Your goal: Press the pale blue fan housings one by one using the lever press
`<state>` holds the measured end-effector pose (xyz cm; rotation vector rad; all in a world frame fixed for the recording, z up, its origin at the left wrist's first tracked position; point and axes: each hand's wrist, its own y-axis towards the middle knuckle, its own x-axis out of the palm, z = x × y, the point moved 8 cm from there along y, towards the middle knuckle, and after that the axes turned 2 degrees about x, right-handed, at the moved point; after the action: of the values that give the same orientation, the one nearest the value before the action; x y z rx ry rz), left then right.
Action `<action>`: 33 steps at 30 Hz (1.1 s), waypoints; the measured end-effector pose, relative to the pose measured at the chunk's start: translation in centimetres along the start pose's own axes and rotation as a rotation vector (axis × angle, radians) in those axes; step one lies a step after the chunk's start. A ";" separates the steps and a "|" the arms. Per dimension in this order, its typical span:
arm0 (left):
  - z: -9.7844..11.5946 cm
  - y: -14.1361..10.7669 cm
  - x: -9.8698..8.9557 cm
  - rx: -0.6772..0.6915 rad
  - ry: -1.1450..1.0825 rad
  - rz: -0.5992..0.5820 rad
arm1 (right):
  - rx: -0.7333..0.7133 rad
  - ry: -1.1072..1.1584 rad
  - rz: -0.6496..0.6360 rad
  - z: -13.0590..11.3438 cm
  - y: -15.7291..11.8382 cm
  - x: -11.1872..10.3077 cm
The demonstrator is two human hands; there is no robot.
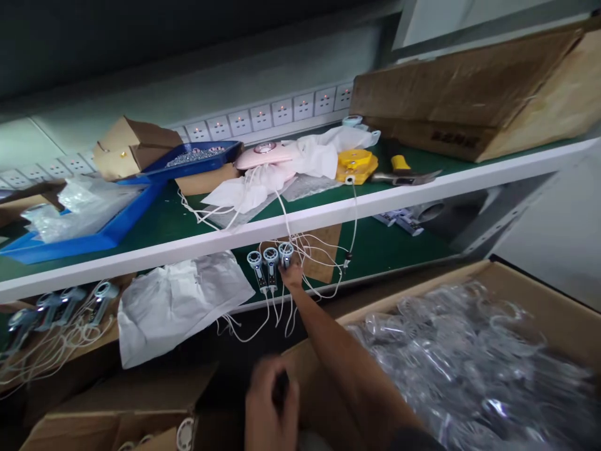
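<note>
My right hand (292, 274) reaches onto the lower shelf, with its fingers closed around the handle of a light-blue handheld fan (285, 252). Two matching fans, a middle one (271, 266) and a left one (256, 269), stand side by side to its left. Their small displays glow, and white charging cables (277, 307) hang from their lower ends. Low in the picture, my left hand (270, 407) is blurred by motion. Its fingers curl around something dark that I cannot make out.
Tangled white cables (314, 254) lie behind my right hand. A white bag (183, 300) hangs over the lower shelf edge, with more fans (70, 305) farther left. A large carton (507, 282) of clear plastic pieces stands at right. The upper shelf holds a hammer (406, 178) and blue trays (107, 232).
</note>
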<state>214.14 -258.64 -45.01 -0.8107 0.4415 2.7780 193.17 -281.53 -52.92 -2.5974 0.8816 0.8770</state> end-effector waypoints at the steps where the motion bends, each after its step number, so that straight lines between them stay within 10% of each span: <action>1: -1.0 3.1 -0.4 -0.031 0.031 0.084 | -0.007 -0.024 0.014 0.1 -0.7 -0.2; 5: -3.6 15.0 1.3 -0.046 0.342 0.155 | 0.005 -0.108 0.046 1.1 -4.1 -1.2; 9: -5.5 20.2 5.0 -0.054 0.616 0.030 | -0.059 -0.132 0.025 1.5 -5.8 -1.3; 23: -10.1 24.3 5.7 0.026 0.599 0.073 | -0.078 -0.117 -0.036 0.5 -3.3 1.0; 33: -7.0 17.9 5.0 0.122 0.293 0.205 | 0.049 -0.078 -0.047 0.1 -0.7 0.3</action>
<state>208.35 -277.09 -49.42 -1.2108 0.7778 2.7845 193.75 -281.11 -53.11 -2.5132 0.8076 0.9252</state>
